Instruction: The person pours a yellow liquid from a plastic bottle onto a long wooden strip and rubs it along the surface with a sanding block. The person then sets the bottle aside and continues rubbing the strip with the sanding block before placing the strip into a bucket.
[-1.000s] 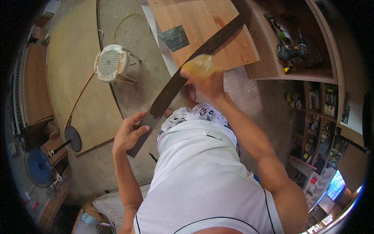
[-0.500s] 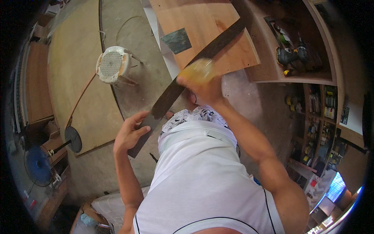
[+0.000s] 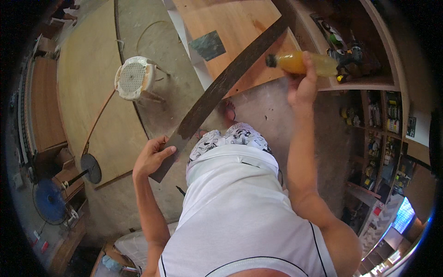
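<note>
A long dark brown strip [image 3: 214, 94] runs diagonally from in front of me up over the edge of a wooden board. Its near end is pinched in my left hand [image 3: 154, 157], thumb on top. My right hand [image 3: 302, 85] is wrapped round a clear plastic bottle [image 3: 295, 62] with yellow-orange liquid and a black cap. The bottle lies sideways in the air, its cap pointing left, to the right of the strip and apart from it. A dark greenish rectangular piece [image 3: 208, 45] rests on the wooden board [image 3: 235, 27].
A white plastic stool [image 3: 134, 78] stands on the floor to the left, beside a large tan sheet [image 3: 92, 115]. At the lower left is a blue pedestal fan [image 3: 48, 196]. On the right, a wooden cabinet [image 3: 364, 87] holds power drills [image 3: 355, 57], above shelves of small goods [image 3: 369, 157].
My right hand has swung right and away from the strip with the bottle, which was blurred over the strip before. My left hand stays at the strip's near end.
</note>
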`<state>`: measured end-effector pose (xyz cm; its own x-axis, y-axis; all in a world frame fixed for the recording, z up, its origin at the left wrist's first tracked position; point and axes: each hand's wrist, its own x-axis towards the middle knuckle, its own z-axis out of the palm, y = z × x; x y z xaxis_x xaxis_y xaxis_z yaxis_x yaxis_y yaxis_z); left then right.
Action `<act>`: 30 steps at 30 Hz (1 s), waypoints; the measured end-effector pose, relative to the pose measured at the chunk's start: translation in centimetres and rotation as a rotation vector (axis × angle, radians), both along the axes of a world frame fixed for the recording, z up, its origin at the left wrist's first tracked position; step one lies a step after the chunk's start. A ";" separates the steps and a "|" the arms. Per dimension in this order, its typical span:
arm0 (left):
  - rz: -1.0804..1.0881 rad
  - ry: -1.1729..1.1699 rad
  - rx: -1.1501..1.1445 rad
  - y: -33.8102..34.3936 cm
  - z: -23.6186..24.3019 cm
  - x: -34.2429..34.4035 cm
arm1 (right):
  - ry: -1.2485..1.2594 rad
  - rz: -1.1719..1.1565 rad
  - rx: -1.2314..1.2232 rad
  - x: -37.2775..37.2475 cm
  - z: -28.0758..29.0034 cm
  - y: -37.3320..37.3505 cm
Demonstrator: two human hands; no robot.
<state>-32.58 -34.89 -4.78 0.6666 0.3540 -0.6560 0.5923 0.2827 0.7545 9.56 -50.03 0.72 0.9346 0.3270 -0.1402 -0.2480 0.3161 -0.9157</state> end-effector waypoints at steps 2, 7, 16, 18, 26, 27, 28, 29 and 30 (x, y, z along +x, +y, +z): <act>-0.005 0.022 -0.011 0.0 0.1 -0.9 | 0.053 0.041 -0.039 -1.5 -1.2 -0.8; -0.056 -0.009 -0.010 -0.1 -0.1 -4.6 | -0.135 0.267 -0.230 -6.4 -3.5 -1.8; 0.304 0.085 0.186 -3.1 2.0 -9.8 | -0.175 0.677 -0.281 -16.8 -3.0 -0.7; 0.498 -0.031 0.251 -4.8 1.0 -10.4 | -0.291 0.737 -0.326 -18.5 -2.8 -0.9; 0.902 -0.392 0.063 -12.0 2.4 -9.8 | -0.811 0.831 -0.350 -23.2 -1.0 -1.1; 0.919 -0.432 0.002 -12.8 2.8 -10.0 | -0.796 0.858 -0.317 -23.8 -1.1 -1.8; 0.933 -0.473 -0.060 -13.4 3.3 -10.0 | -0.751 0.863 -0.299 -24.5 -1.0 -2.2; 0.946 -0.513 -0.122 -13.9 3.8 -10.0 | -0.707 0.866 -0.279 -25.3 -0.9 -2.6; 0.934 -0.504 -0.128 -14.4 4.3 -9.9 | -0.661 0.870 -0.263 -26.0 -0.7 -3.2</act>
